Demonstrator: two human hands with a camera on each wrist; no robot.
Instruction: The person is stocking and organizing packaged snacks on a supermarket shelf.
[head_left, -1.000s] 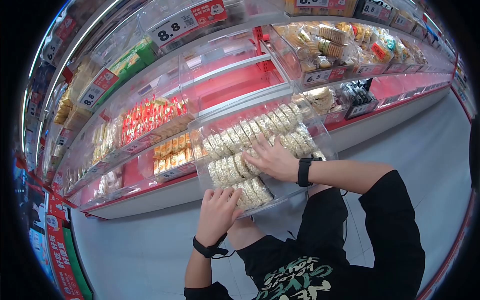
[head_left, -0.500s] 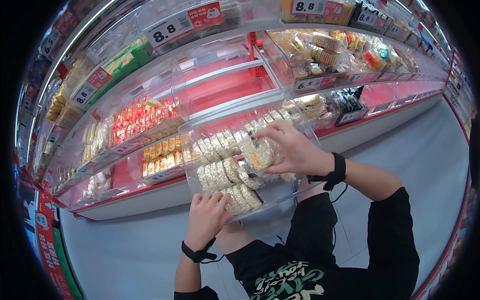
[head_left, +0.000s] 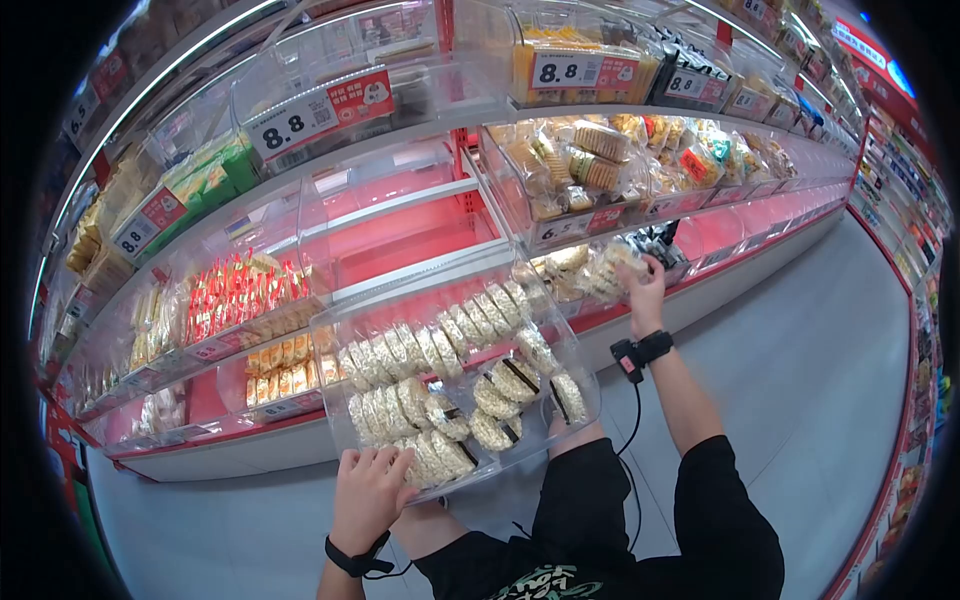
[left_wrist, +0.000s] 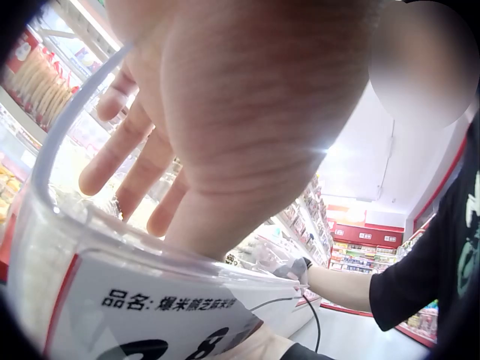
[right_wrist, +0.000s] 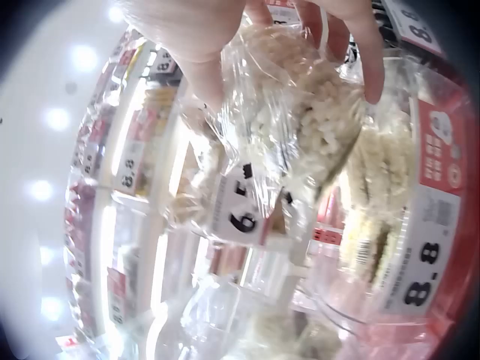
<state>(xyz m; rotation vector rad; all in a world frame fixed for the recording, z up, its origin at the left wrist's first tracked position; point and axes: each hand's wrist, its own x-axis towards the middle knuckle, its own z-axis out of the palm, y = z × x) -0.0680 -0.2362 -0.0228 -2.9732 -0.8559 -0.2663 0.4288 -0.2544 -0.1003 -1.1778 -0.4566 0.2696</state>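
A clear plastic bin (head_left: 590, 400) juts out from the shelf, with rows of wrapped puffed-rice cakes (head_left: 390, 410) inside. Several cakes at its right side lie loosely, with dark bands showing. My left hand (head_left: 372, 492) rests over the bin's front left corner; in the left wrist view its fingers (left_wrist: 120, 154) extend past the rim into the bin. Out to the right, my right hand (head_left: 645, 295) grips a wrapped pack of puffed-rice cakes (head_left: 608, 270) close over a lower-shelf bin. In the right wrist view, thumb and fingers hold the crinkly pack (right_wrist: 300, 112) from above.
An upper bin of bagged biscuits (head_left: 580, 165) overhangs the right hand. Red-wrapped snacks (head_left: 250, 300) and orange-wrapped snacks (head_left: 285, 370) stand to the left. Behind the clear bin is a pink shelf bay (head_left: 400, 245). A cable (head_left: 635, 470) hangs from the right wrist.
My right hand, first resting on the cakes, picked up a pack and carried it right, out of the bin. My left hand stayed at the bin's corner. The head view shifted right.
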